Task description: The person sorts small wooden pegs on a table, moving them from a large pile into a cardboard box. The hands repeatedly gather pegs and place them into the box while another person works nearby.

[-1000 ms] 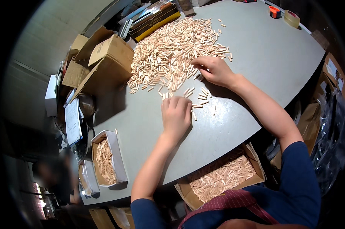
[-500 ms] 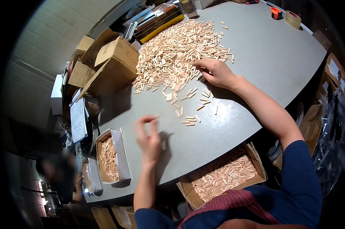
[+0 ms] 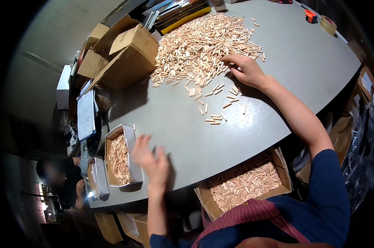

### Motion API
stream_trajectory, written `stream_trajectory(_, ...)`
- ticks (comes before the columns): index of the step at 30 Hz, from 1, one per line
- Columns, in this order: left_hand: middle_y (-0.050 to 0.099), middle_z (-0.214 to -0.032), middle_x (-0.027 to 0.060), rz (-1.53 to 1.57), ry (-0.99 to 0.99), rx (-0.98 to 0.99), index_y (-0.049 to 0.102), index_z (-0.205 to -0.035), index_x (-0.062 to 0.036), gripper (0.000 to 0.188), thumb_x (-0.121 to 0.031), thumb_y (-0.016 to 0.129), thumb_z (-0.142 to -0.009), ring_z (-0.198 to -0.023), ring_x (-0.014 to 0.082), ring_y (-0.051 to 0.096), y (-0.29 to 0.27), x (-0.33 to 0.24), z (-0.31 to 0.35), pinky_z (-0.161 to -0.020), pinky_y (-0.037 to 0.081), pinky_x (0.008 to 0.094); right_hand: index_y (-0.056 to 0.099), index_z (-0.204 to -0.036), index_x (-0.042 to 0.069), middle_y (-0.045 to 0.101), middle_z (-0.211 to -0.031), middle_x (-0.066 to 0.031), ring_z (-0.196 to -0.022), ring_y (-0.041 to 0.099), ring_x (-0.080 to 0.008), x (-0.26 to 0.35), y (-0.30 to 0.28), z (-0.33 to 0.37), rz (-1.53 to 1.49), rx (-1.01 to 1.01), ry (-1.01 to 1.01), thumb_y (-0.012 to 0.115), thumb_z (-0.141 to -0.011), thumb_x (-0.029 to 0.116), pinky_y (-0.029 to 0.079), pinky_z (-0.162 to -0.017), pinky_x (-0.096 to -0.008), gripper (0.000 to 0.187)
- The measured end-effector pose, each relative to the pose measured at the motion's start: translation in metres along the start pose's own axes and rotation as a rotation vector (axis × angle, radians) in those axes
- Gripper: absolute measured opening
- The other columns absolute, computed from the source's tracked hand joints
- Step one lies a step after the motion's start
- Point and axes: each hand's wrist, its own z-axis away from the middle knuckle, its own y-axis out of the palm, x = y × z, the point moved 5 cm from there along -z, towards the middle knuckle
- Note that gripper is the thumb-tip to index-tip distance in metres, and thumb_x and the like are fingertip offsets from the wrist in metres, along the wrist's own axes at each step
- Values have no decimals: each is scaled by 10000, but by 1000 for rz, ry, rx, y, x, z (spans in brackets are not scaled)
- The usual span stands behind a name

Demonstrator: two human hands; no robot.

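Observation:
A large heap of short wooden dowels point(image 3: 203, 45) lies on the grey table. At its right edge is my right hand point(image 3: 249, 72), palm down, its bent fingertips touching the dowels and its thumb apart from them. Several loose dowels point(image 3: 215, 119) lie scattered nearer me. My left hand point(image 3: 153, 163), smeared by motion, hovers over the table with its fingers spread; I see nothing in it. Beside it stands a white-sided carton point(image 3: 133, 159) part filled with dowels. A single dowel point(image 3: 134, 126) lies by that carton's far corner.
A cardboard box of dowels point(image 3: 284, 175) sits below the table's near edge. An open brown carton point(image 3: 133, 62) stands left of the heap. Tape point(image 3: 327, 25) and an orange-black tool point(image 3: 310, 16) lie far right. Another person point(image 3: 65, 182) is at the left.
My left hand has moved left toward the white-sided carton, and its fingers have spread from a pinch. My right hand stays at the heap's edge. The whole view has shifted slightly.

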Motion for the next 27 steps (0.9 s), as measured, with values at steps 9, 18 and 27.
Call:
stream_trajectory(9, 100, -1727, 370, -44, 90, 558, 108, -1662, 106, 1119, -665, 568, -994, -1628, 503, 2, 108, -105, -23, -1253, -36, 690, 599, -1407, 39, 698, -1299, -180, -1113, 712, -343, 7, -10, -3, 34, -130, 28, 654, -1015, 153, 580, -941, -418, 412)
stream_trajectory(18, 86, -1744, 337, 26, -91, 350, 109, -1683, 59, 1249, -801, 586, -914, -1639, 475, -10, 154, -77, -123, -1232, -40, 741, 206, -1678, 33, 250, -1701, -298, -1574, 263, -487, 61, 23, 15, 95, 364, -61, 662, -961, 654, 169, -1260, -701, 1052)
stream_trajectory(27, 163, -1742, 300, -83, -408, 2, 210, -1660, 57, 1057, -763, 404, -1023, -1636, 461, 19, 167, 67, -231, -1198, -66, 791, 222, -1691, 61, 250, -1727, -246, -1610, 213, -435, 62, 47, 33, 479, 485, -53, 508, -992, 741, -36, -1247, -746, 1017)
